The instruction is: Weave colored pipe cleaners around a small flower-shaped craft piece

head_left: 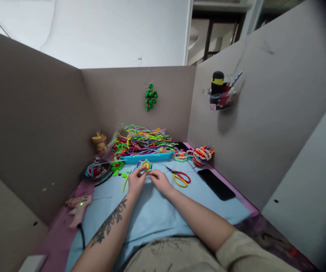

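Over the middle of the blue cloth (148, 219), my left hand (135, 180) pinches a small round coil of pipe cleaner (146, 164), orange and yellow in the centre with a bluish rim. My right hand (160, 181) has its fingertips pressed together just under the coil's near edge. What lies between those fingertips is too small to make out. A loose yellow-green pipe cleaner (126, 183) lies left of my left hand. Scissors (181, 179) with one red and one yellow handle rest to the right of my right hand, blades partly apart.
Behind my hands, a blue tray (148, 158) bears a heap of coloured pipe cleaners (146, 139). A pink glue gun (80, 209) with a lit green light and a dark bowl (96, 170) are on the left. A black phone (216, 184) and finished pipe-cleaner pieces (201, 155) lie right. Partition walls enclose the table.
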